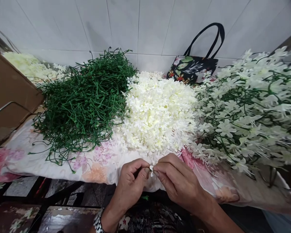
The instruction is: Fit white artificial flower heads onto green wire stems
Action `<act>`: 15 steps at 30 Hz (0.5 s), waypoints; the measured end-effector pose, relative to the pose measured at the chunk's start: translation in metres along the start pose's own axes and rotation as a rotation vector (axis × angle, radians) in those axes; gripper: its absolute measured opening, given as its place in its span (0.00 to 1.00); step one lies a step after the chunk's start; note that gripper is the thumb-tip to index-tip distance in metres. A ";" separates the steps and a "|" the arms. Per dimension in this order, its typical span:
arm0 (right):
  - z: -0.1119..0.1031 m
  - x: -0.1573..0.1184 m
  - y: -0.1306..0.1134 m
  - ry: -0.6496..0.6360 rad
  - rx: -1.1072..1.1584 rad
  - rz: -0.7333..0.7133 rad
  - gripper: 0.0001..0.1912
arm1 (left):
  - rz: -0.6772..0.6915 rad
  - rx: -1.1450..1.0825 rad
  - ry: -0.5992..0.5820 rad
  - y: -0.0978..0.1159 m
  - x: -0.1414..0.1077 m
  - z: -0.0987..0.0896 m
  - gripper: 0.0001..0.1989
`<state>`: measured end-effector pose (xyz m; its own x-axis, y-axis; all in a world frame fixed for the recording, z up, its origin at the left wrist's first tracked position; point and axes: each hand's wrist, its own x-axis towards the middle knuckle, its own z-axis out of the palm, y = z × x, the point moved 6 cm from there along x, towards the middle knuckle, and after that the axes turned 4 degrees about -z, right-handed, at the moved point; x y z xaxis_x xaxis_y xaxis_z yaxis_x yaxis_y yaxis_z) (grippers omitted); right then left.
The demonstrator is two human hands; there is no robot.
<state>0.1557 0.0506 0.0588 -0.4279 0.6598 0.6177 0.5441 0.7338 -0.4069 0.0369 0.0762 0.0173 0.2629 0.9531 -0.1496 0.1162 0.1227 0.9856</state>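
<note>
Near the front edge of the cloth, my left hand (133,183) and my right hand (176,179) meet fingertip to fingertip. Between them is a small white flower piece (152,171), pinched from both sides. Part of it is hidden by the fingers. Just beyond the hands lies a heap of loose white blossoms (157,113). To its left rises a tangled pile of green plastic stems (87,100). On the right is a large stack of white flowers joined to green stems (252,113).
A floral cloth (94,170) covers the table. A cardboard box (9,97) stands at the left edge. A black flowered bag (192,69) leans near the tiled wall (121,29). More pale blossoms (31,68) lie at the back left.
</note>
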 end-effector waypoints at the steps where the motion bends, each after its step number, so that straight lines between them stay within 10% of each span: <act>1: -0.001 0.000 -0.001 -0.001 -0.019 -0.013 0.08 | -0.007 0.002 -0.016 0.000 0.000 0.001 0.10; 15: 0.001 0.000 0.004 -0.016 0.137 0.144 0.06 | 0.147 0.074 0.086 0.010 -0.003 0.001 0.08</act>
<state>0.1575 0.0535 0.0567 -0.3651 0.7611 0.5361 0.4975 0.6462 -0.5786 0.0382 0.0741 0.0270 0.1993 0.9799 0.0057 0.1538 -0.0371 0.9874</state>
